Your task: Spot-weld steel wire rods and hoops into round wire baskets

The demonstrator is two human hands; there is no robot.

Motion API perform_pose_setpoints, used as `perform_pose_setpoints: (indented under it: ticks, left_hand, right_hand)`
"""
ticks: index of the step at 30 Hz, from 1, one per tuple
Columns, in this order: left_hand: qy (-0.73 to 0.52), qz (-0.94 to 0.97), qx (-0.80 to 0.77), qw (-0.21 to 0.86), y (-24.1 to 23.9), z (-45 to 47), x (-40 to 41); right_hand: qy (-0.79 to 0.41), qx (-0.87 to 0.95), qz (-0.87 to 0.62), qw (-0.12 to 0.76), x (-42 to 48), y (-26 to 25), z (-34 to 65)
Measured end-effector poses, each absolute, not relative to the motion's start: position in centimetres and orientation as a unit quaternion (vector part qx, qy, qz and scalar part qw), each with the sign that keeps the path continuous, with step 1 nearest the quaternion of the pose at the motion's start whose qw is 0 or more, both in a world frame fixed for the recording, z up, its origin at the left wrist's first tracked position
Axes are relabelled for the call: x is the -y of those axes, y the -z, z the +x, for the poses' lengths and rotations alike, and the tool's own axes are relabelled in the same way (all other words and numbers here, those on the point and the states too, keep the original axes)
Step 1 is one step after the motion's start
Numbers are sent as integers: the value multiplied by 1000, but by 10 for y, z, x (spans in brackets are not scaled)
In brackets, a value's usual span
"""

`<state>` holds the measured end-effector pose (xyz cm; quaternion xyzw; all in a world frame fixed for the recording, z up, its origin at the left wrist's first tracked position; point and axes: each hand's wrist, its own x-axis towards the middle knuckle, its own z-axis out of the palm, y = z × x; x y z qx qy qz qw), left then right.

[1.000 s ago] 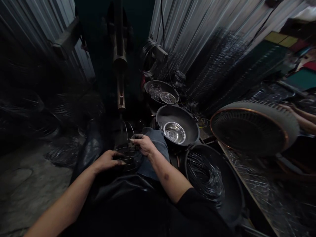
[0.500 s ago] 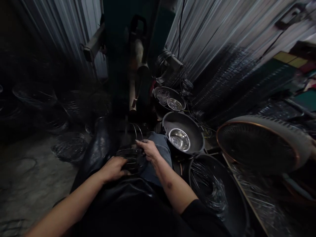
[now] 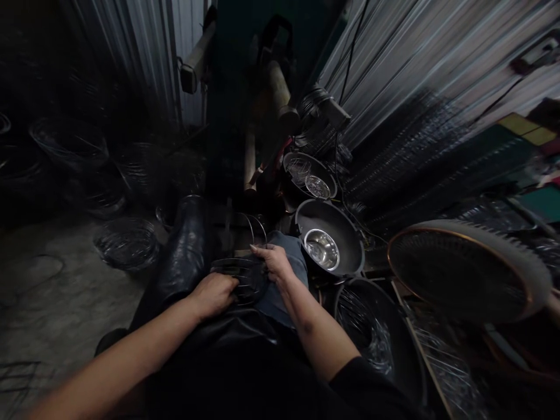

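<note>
A dark round wire frame (image 3: 245,281) with several curved bars lies over my lap. My left hand (image 3: 215,293) is at its near left side, the fingers curled closed on the wire. My right hand (image 3: 275,261) grips its right side, with the thumb pointing forward. Thin arched wires (image 3: 258,227) rise just beyond the right fingertips. Blue cloth (image 3: 289,251) covers the right thigh under that forearm, and a black shiny apron (image 3: 245,332) covers the lap. The dim light hides where exactly the fingertips meet the wire.
Ahead stands a dark green machine (image 3: 236,70) with a rod. On the right are a black pan (image 3: 345,224) holding a steel bowl (image 3: 322,249), a large pan with wire pieces (image 3: 365,326), and a round fan (image 3: 459,271). Wire baskets (image 3: 126,242) sit on the left floor.
The camera view has shifted, so the surroundings appear farther right. My left hand's fingers, spread over the wire frame before, are now curled in more tightly. The right hand keeps its grip.
</note>
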<state>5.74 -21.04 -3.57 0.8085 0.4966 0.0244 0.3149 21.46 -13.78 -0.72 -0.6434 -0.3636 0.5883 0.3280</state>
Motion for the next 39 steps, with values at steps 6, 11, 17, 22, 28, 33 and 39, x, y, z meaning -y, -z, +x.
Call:
perform_pose_setpoints:
  ticks: [6, 11, 17, 22, 28, 33, 39]
  left_hand:
    - [-17, 810, -498, 311, 33, 60, 213]
    - [-24, 810, -506, 297, 33, 59, 212]
    - [-46, 820, -515, 243, 30, 78, 224]
    - [-259, 826, -475, 157, 6, 71, 236]
    - [-579, 391, -657, 284, 5, 26, 217]
    - [-475, 301, -571, 598, 21, 37, 216]
    - [-431, 280, -642, 569, 19, 43, 226]
  right_hand:
    - [-557, 387, -658, 327, 136, 15, 213]
    - [-552, 399, -646, 343, 139, 14, 213]
    - [-500, 452, -561, 480, 158, 22, 218]
    - [-640, 385, -439, 499, 145, 22, 250]
    - [-751, 326, -347, 458, 122, 29, 271]
    - [-741, 347, -382, 430, 109, 45, 256]
    - [-618, 378, -544, 423, 120, 44, 264]
